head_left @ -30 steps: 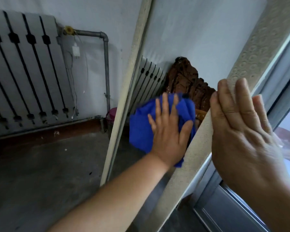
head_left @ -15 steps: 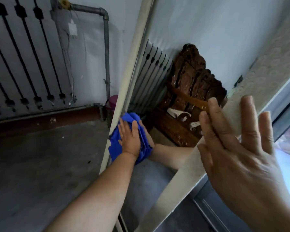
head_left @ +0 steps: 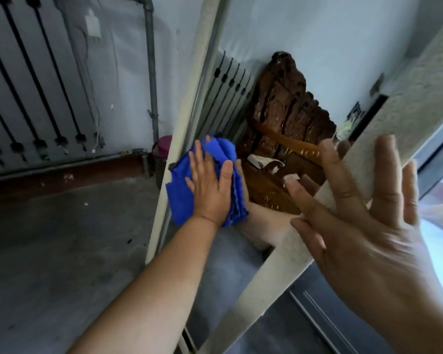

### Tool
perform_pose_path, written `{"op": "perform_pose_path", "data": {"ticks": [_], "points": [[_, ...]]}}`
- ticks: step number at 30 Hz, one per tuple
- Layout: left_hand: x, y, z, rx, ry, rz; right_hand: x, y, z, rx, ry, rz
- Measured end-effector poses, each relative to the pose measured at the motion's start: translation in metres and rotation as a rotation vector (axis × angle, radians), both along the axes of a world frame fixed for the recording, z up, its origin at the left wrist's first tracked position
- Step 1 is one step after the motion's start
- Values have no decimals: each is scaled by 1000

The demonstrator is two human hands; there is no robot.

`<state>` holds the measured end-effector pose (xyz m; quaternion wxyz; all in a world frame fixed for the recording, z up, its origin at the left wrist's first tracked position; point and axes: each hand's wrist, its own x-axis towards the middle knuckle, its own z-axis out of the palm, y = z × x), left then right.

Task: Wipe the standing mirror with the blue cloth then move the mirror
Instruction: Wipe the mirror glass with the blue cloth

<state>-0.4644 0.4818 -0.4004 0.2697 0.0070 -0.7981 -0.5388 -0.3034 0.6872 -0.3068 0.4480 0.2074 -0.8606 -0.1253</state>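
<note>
A pale wall (head_left: pixel 118 72) carries a white radiator (head_left: pixel 31 80) with dark slots and a grey pipe (head_left: pixel 151 72). The concrete floor (head_left: pixel 62 238) is grey; daylight enters through a window (head_left: pixel 440 238) at right.

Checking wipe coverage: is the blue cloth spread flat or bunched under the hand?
Bunched. The blue cloth shows stacked folds beside the left hand, pressed flat on the cream-framed standing mirror near its left edge.
</note>
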Motion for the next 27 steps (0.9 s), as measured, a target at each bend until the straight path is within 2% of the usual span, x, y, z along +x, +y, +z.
{"op": "perform_pose_path", "data": {"ticks": [5, 8, 10, 13, 16, 21, 27], "points": [[6, -16, -60, 356, -325, 142, 1, -21, 10, -39, -63, -8], [19, -2, -45, 367, -434, 195, 2, -23, 6, -4, -62, -48], [25, 14, -15, 238, -311, 94, 4, -25, 5, -7, -55, -81], [18, 28, 42, -24, 35, -38, 7, -25, 5, 30, -31, -121], [-1, 13, 64, -147, 186, -84, 9, -27, 3, 41, -40, -149], [-24, -28, 14, -19, 91, -32, 12, -31, -1, 64, -25, -188], [-17, -30, -32, 86, 12, -2, 13, -33, 1, 58, -33, -231]]}}
